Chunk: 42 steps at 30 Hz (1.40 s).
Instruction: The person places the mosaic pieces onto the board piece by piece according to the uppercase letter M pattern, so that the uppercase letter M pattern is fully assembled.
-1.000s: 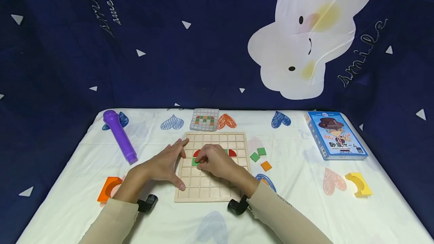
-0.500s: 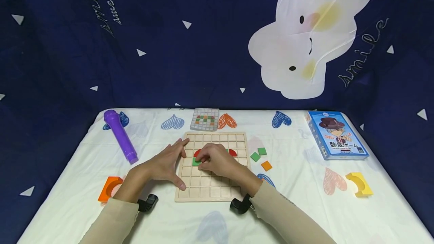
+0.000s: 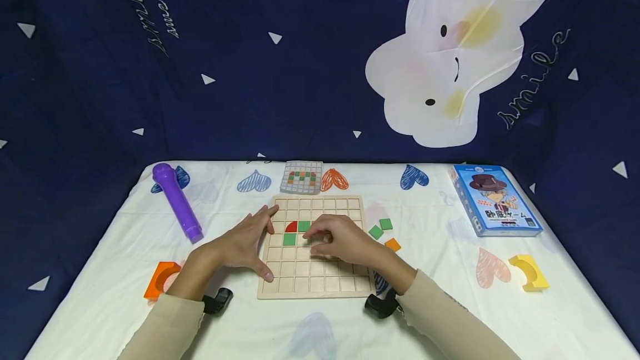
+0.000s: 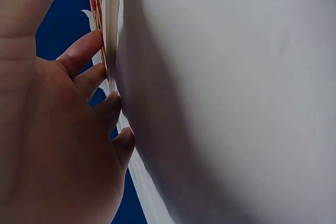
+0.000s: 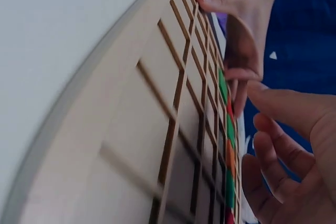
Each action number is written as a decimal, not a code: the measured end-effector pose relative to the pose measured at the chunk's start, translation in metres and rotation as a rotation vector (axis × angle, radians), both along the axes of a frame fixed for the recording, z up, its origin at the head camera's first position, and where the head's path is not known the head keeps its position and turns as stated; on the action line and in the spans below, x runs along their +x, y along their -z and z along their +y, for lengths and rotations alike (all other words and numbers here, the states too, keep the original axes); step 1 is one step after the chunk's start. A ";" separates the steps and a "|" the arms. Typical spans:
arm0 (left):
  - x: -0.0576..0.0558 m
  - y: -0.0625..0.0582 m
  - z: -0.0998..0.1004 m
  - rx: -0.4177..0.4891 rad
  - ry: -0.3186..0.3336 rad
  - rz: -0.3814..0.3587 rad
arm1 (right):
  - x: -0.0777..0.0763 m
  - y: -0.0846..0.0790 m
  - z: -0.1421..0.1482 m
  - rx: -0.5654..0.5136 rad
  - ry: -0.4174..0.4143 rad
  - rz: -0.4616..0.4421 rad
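Observation:
A square wooden grid board (image 3: pixel 300 284) lies in the middle of the cloth. At its left edge my left hand (image 3: pixel 242 243) rests with fingers spread, thumb on the lower corner area and fingertips at the upper side. Over the board's right half is my right hand (image 3: pixel 345 240), fingers loosely bent, nothing between them. A red quarter-round tile (image 3: pixel 291 228) sits in a cell, a green square tile (image 3: pixel 289 239) directly below it and another green tile (image 3: pixel 304 226) to its right. The right wrist view shows an orange tile (image 5: pixel 231 156) further along that row, which my right hand hides from the head view.
Two loose green tiles (image 3: pixel 385 224) and an orange tile (image 3: pixel 393 244) lie right of the board. Behind it is a pattern card (image 3: pixel 300 188). A purple microphone-shaped toy (image 3: pixel 177 201), an orange arch block (image 3: pixel 159 279), a yellow arch block (image 3: pixel 531 274) and a blue game box (image 3: pixel 495 201) surround it.
My right hand has drawn back to the right from the lower green tile, uncovering it, the red tile and the green one beside it. My left hand stays in place.

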<state>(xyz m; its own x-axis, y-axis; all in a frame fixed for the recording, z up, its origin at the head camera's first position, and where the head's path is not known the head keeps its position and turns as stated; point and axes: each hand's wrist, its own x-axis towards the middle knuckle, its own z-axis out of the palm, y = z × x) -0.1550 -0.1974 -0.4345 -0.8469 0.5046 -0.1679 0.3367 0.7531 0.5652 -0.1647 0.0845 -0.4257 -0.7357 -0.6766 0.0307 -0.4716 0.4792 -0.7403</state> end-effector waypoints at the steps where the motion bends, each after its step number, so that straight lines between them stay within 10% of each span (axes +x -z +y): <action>1: 0.000 0.000 0.000 0.001 -0.002 0.000 | 0.001 0.000 0.005 0.004 -0.004 0.000; 26: 0.002 0.000 -0.001 -0.001 0.004 0.008 | 0.018 -0.007 0.135 -0.005 0.216 0.034; 42: 0.000 0.001 0.000 -0.001 0.011 0.004 | 0.014 0.017 0.160 0.032 0.224 -0.024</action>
<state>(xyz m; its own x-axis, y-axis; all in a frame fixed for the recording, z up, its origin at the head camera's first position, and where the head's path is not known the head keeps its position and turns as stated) -0.1552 -0.1972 -0.4352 -0.8422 0.5134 -0.1648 0.3470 0.7500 0.5631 -0.1510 0.2443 -0.4426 -0.8678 -0.4969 -0.0076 -0.3331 0.5929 -0.7331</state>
